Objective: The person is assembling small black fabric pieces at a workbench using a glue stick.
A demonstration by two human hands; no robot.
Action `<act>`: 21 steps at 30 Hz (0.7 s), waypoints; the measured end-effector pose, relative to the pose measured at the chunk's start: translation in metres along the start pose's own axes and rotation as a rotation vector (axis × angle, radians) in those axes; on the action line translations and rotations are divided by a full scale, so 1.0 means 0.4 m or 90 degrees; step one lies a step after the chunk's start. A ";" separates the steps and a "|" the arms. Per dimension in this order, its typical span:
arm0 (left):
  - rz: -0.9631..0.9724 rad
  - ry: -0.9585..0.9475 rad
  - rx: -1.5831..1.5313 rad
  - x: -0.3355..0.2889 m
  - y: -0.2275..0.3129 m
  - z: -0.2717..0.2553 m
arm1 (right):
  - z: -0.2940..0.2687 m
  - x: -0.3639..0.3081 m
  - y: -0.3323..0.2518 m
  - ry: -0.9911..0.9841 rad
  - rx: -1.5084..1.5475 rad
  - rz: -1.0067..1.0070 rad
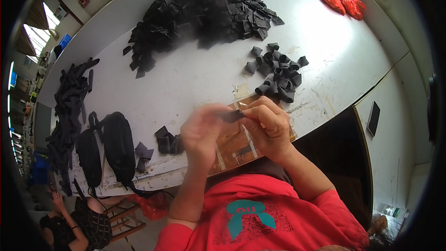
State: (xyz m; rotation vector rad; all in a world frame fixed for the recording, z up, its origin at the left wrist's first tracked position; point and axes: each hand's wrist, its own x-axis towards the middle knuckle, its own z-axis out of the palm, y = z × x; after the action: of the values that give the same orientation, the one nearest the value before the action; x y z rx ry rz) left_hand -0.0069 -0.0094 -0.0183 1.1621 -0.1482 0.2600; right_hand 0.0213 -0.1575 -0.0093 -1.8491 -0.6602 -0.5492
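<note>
My left hand [200, 132] and my right hand [268, 128] are raised together over the near edge of the white table [195, 79]. Between their fingertips they pinch a small black fabric piece [231, 116]; the left hand is blurred by motion. Just left of my left hand lies a small heap of flat black pieces [168, 142]. Beyond my right hand sits a cluster of folded black pieces [278, 73]. A worn wooden board [238, 146] lies under my hands at the table edge.
A big pile of black fabric squares [204, 14] covers the far table. Black straps [69, 107] and two black pouches [109, 148] lie at the left. Red bags [341, 1] sit far right. Another person [69, 225] sits at lower left near a wooden stool [125, 221].
</note>
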 end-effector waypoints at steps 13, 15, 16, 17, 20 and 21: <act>0.047 -0.003 0.244 -0.041 -0.063 -0.016 | -0.009 0.026 -0.031 -0.081 -0.055 -0.023; 0.142 0.139 0.425 -0.052 -0.075 -0.062 | -0.027 0.034 -0.022 -0.105 -0.012 0.028; 0.179 0.203 0.518 -0.057 -0.083 -0.093 | -0.033 0.029 -0.017 -0.037 0.284 0.235; 0.134 0.279 0.581 -0.070 -0.084 -0.140 | -0.046 0.035 0.002 0.010 0.367 0.277; -0.017 0.391 0.837 -0.122 -0.087 -0.282 | -0.083 0.063 0.108 0.112 0.425 0.373; -0.034 0.375 0.909 -0.137 -0.094 -0.317 | -0.088 0.062 0.152 0.128 0.362 0.404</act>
State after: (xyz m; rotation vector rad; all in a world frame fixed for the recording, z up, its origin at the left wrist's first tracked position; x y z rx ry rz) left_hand -0.0514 0.0863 -0.1148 2.4188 0.7095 0.6988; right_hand 0.0779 -0.2041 -0.0228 -1.3324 -0.0531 -0.0999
